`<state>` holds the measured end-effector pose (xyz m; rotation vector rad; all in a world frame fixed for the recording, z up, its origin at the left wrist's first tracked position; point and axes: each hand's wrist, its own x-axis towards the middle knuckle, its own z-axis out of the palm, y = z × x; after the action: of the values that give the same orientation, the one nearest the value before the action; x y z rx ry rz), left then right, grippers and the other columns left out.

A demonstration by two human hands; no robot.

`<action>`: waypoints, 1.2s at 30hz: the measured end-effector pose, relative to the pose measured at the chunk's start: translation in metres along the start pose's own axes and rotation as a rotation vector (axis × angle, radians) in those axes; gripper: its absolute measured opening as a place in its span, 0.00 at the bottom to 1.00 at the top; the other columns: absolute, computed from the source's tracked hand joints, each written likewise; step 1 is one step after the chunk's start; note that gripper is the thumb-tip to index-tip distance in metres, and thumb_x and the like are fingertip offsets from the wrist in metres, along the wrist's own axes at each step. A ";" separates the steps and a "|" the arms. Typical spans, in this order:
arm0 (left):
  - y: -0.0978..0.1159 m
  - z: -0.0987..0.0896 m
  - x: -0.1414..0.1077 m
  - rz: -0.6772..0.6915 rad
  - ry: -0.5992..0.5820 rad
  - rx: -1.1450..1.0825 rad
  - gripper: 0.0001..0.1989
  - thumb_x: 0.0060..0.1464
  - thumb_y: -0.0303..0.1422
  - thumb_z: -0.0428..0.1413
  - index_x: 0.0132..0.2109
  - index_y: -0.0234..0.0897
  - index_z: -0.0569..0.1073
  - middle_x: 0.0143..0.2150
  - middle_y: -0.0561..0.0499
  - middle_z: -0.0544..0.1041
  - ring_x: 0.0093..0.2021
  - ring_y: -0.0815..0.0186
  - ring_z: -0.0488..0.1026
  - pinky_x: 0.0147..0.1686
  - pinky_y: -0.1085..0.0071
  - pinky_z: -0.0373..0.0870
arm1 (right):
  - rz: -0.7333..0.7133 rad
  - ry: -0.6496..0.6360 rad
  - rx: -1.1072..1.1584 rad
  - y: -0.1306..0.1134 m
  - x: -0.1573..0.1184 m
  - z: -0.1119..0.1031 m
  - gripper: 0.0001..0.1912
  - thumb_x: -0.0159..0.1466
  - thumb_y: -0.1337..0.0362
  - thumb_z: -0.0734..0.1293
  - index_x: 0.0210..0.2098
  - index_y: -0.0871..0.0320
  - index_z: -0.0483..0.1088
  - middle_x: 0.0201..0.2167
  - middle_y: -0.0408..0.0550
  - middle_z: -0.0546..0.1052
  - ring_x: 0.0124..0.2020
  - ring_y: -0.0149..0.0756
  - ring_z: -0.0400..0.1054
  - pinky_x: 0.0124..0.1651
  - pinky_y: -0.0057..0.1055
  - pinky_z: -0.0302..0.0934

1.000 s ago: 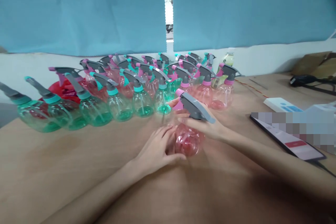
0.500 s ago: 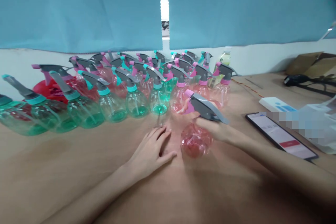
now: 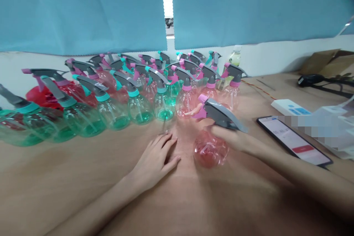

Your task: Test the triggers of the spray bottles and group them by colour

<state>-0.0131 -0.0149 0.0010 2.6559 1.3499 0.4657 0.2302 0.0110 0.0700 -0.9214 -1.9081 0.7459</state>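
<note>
My right hand point(image 3: 225, 132) is wrapped round the neck of a pink spray bottle point(image 3: 210, 150) with a grey and pink trigger head, tilted a little. Its index finger reaches out past the pink trigger. My left hand point(image 3: 155, 156) lies on the wooden table point(image 3: 155, 206) with its fingers spread, left of that bottle and holding nothing. Just beyond my left hand stands a green spray bottle point(image 3: 164, 108) with a turquoise collar. Beside it is another pink spray bottle point(image 3: 186, 101), behind the held one.
Rows of green and pink spray bottles fill the back left, with a red bag point(image 3: 41, 97) among them. On the right are a phone point(image 3: 293, 140), a white power strip point(image 3: 291, 107), black cables point(image 3: 312, 80) and a cardboard box point(image 3: 329, 62). A blue curtain point(image 3: 83, 11) hangs behind.
The held pink bottle has shifted slightly right relative to my left hand. The rest of the scene has slid a little left in view. My left hand keeps its pose.
</note>
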 end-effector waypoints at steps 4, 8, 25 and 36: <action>0.000 0.000 0.000 -0.002 -0.013 0.007 0.22 0.62 0.42 0.51 0.60 0.37 0.65 0.62 0.40 0.66 0.62 0.51 0.62 0.59 0.51 0.60 | -0.004 0.020 0.069 0.004 0.002 0.004 0.19 0.49 0.69 0.58 0.39 0.51 0.69 0.26 0.40 0.70 0.26 0.33 0.63 0.32 0.33 0.62; 0.001 -0.001 0.001 0.000 -0.014 0.014 0.23 0.62 0.42 0.51 0.60 0.36 0.65 0.62 0.40 0.66 0.62 0.51 0.62 0.59 0.51 0.60 | 0.016 0.040 0.075 0.006 0.002 0.006 0.22 0.48 0.67 0.59 0.42 0.50 0.71 0.30 0.44 0.74 0.36 0.40 0.70 0.37 0.37 0.66; 0.001 -0.001 0.001 0.012 -0.029 0.068 0.22 0.63 0.42 0.50 0.60 0.35 0.65 0.63 0.41 0.66 0.62 0.52 0.61 0.59 0.52 0.60 | 0.089 -0.001 0.040 0.009 0.001 0.007 0.09 0.52 0.70 0.62 0.32 0.53 0.66 0.27 0.39 0.71 0.25 0.29 0.66 0.27 0.26 0.62; 0.001 0.000 0.001 0.024 -0.018 0.062 0.22 0.63 0.42 0.49 0.60 0.36 0.65 0.62 0.41 0.66 0.62 0.52 0.62 0.59 0.52 0.61 | 0.037 0.019 0.057 0.010 -0.001 0.009 0.06 0.53 0.70 0.62 0.29 0.53 0.67 0.30 0.42 0.73 0.29 0.30 0.69 0.31 0.27 0.66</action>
<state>-0.0118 -0.0145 0.0017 2.7217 1.3511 0.4086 0.2258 0.0148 0.0574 -0.9271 -1.8477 0.8066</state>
